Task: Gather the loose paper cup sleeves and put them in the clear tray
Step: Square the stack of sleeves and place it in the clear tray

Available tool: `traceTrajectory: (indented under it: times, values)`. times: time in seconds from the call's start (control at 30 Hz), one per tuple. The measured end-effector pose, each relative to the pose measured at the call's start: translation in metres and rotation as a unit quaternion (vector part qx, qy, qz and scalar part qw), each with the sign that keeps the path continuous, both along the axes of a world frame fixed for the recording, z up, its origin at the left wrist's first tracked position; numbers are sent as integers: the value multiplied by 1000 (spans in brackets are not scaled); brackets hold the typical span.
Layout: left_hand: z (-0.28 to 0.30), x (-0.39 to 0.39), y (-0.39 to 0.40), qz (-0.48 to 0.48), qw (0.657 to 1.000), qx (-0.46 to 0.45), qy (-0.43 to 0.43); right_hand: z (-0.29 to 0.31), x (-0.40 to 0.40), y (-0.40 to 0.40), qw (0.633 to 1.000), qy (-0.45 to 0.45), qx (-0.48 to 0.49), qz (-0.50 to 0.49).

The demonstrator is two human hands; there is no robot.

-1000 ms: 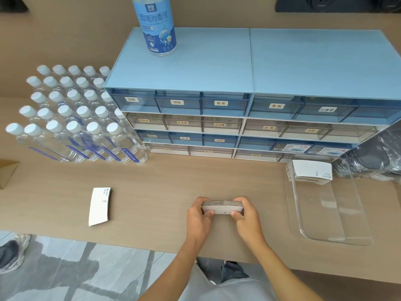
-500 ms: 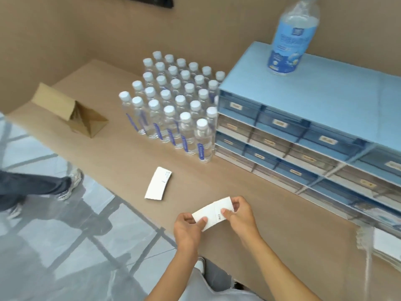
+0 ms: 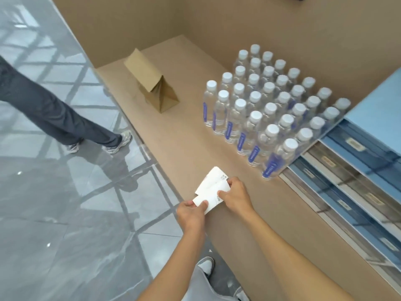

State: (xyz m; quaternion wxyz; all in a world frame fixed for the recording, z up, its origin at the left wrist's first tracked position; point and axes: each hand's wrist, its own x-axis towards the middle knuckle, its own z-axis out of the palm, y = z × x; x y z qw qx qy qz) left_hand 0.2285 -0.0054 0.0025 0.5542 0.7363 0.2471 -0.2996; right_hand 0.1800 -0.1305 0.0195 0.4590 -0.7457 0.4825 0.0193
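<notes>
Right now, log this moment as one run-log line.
stage: gathering | left hand: pinching sleeve stack | right hand: on stack and loose sleeve at counter edge | clear tray: out of view

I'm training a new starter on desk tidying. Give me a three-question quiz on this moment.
1. True or false: both hands hold the paper cup sleeves.
2. What lies tipped over left of the water bottles? A) paper bag B) mug C) tape roll
3. Is the clear tray in view?

Key: 1. True: left hand and right hand grip them. 2. A, the paper bag. 3. No.
</notes>
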Motion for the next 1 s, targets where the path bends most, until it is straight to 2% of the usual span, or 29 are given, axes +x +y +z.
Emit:
traceTrajectory:
  times: [0.2,0.43,0.73,0.9,1.0]
  values:
    - [1,27,-21,49,999,8,15,0,47,-19,992,92,-53,73]
    - [-5,28,-27,52,997,45,42,-9,65,-30,978,150,-47,136]
    - [-4,32,-32,33,996,35,74,-9,67,-42,983,142,-8,113]
    - [-8,40,-30,14,996,18,91,-11,58,-52,988,107,93,64]
    - [-10,40,-25,-3,994,-28,107,-11,47,-51,986,60,156,15]
